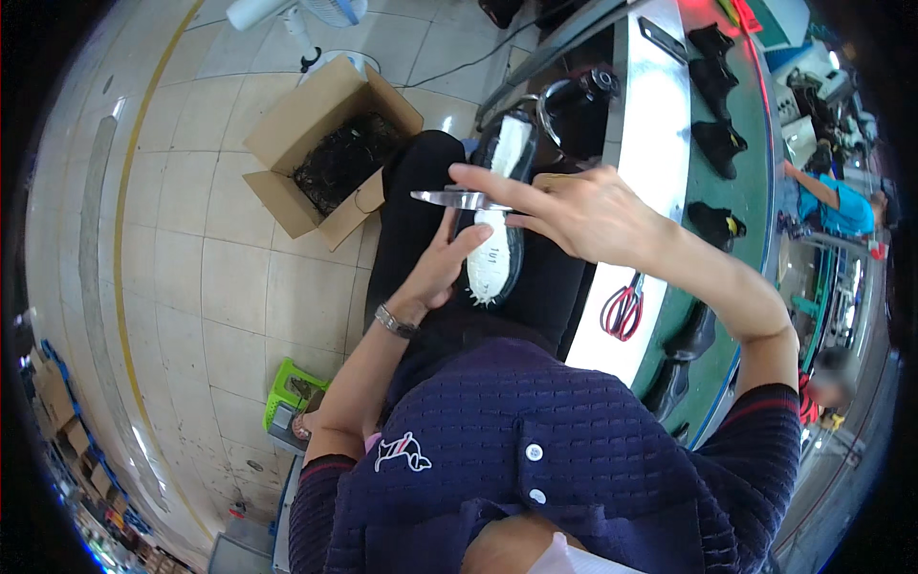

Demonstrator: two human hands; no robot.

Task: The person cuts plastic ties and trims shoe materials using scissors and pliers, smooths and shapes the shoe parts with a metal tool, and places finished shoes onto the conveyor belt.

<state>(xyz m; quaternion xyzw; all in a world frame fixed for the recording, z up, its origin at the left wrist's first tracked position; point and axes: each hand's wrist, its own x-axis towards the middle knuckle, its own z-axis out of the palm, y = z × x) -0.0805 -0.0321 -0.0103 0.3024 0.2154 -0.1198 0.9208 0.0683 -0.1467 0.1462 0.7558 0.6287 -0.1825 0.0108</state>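
A black shoe rests sole side up over my lap, its white bottom board (492, 256) showing, with ragged white edges at the near end. My left hand (440, 266) grips the shoe from the left side, thumb laid on the white board. Across the shoe's middle lies the shiny blade of a knife (443, 199), pointing left. My right hand (588, 212) is closed on the knife, its index finger stretched out along the blade; the handle is mostly hidden by the fingers.
An opened cardboard box (273, 143) with black scraps stands on the floor at left. Red-handled scissors (623, 308) lie on the white bench strip (654, 143) at right. Beyond it, several black shoes (717, 148) sit on a green belt. A co-worker in blue (846, 206) is farther right.
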